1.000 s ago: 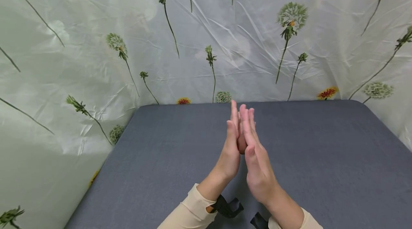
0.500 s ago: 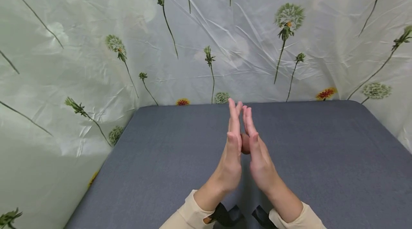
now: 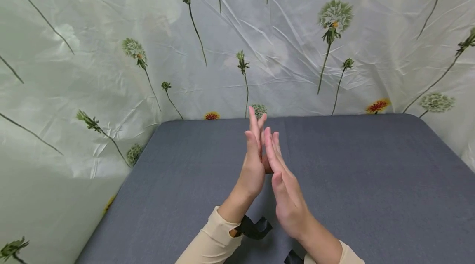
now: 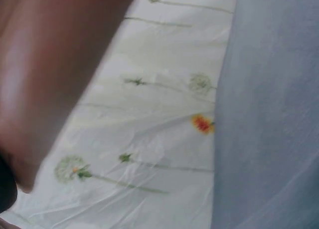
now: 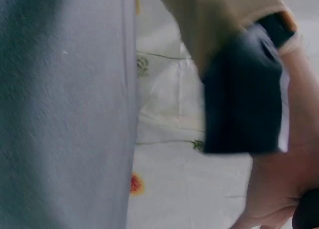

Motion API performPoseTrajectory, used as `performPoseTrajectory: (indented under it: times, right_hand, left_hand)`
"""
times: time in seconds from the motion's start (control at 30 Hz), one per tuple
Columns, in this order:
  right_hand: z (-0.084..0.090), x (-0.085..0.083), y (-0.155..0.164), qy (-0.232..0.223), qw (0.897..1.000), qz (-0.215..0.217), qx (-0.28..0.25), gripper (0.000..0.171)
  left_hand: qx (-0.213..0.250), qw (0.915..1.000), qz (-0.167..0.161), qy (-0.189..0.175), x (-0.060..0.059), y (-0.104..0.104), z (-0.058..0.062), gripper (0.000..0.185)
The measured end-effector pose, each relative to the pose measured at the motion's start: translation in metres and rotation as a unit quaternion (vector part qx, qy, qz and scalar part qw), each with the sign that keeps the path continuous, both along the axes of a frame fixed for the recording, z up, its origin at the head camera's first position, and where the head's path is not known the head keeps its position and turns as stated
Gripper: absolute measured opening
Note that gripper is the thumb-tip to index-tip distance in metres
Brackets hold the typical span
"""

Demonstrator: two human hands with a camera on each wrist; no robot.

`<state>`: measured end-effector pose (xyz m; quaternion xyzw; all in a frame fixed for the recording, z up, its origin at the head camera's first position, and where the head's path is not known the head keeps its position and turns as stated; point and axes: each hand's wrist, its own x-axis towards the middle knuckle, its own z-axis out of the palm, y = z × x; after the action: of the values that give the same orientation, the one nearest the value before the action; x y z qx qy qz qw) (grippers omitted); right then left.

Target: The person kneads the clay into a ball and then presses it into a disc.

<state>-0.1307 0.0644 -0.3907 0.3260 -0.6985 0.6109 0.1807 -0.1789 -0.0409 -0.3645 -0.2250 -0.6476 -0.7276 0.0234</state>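
In the head view a small rounded brown lump sits between my two palms, above the dark table. My left hand presses it from the left with the fingers straight and pointing up and away. From the other side my right hand lies flat against it, its fingers also straight and a little lower than the left ones. Most of the lump is hidden by the palms; its material cannot be told. Neither wrist view shows it. A blurred stretch of skin fills the left wrist view's upper left.
The grey-blue table spreads under both hands. Behind it and along its left side hangs a pale sheet printed with dandelions. A black wrist mount juts from the left cuff, and it blocks part of the right wrist view.
Both hands have shifted left with the lump between them. Compared with half a second ago, the left palm has slid forward and the right one back, and less of the lump shows.
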Motion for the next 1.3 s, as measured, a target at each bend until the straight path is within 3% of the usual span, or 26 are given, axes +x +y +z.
performPoseTrajectory:
  times: [0.1, 0.23, 0.33, 0.5, 0.63, 0.73, 0.87, 1.0, 1.13, 1.3]
  right_hand:
    - [0.005, -0.005, 0.009, 0.015, 1.000, -0.015, -0.020, 0.061]
    - [0.011, -0.012, 0.021, -0.003, 0.999, -0.017, -0.050, 0.061]
    - [0.011, -0.017, 0.027, -0.034, 0.997, -0.011, -0.061, 0.061]
    - [0.005, -0.020, 0.023, -0.063, 0.997, 0.001, -0.047, 0.060]
    - [0.000, -0.017, 0.012, -0.071, 0.997, 0.014, -0.028, 0.058]
    - [0.001, -0.011, 0.006, -0.067, 0.997, 0.016, -0.022, 0.057]
    - [0.004, -0.004, 0.003, -0.042, 0.999, 0.009, -0.006, 0.058]
    - [0.007, -0.006, 0.006, 0.009, 1.000, -0.010, -0.006, 0.060]
    - [0.011, -0.014, 0.015, 0.025, 0.999, -0.017, -0.031, 0.061]
    - [0.013, -0.022, 0.028, -0.037, 0.997, -0.003, -0.065, 0.063]
  left_hand:
    - [-0.014, 0.9995, -0.028, 0.003, 0.004, 0.010, -0.007, 0.088]
    - [-0.053, 0.9967, -0.051, 0.034, 0.014, 0.021, -0.011, 0.078]
    - [-0.075, 0.9945, -0.043, 0.059, 0.020, 0.024, -0.009, 0.075]
    - [-0.074, 0.9938, -0.019, 0.081, 0.023, 0.017, 0.002, 0.084]
    - [-0.050, 0.9957, -0.003, 0.078, 0.019, 0.009, 0.011, 0.092]
    - [-0.024, 0.9982, 0.000, 0.055, 0.012, 0.004, 0.013, 0.094]
    - [0.003, 0.9999, -0.003, 0.013, 0.002, 0.002, 0.008, 0.094]
    - [0.018, 0.9989, -0.040, -0.014, -0.002, 0.007, -0.002, 0.094]
    - [0.002, 0.9973, -0.074, 0.001, 0.002, 0.017, -0.008, 0.094]
    - [-0.059, 0.9953, -0.063, 0.044, 0.014, 0.025, -0.006, 0.084]
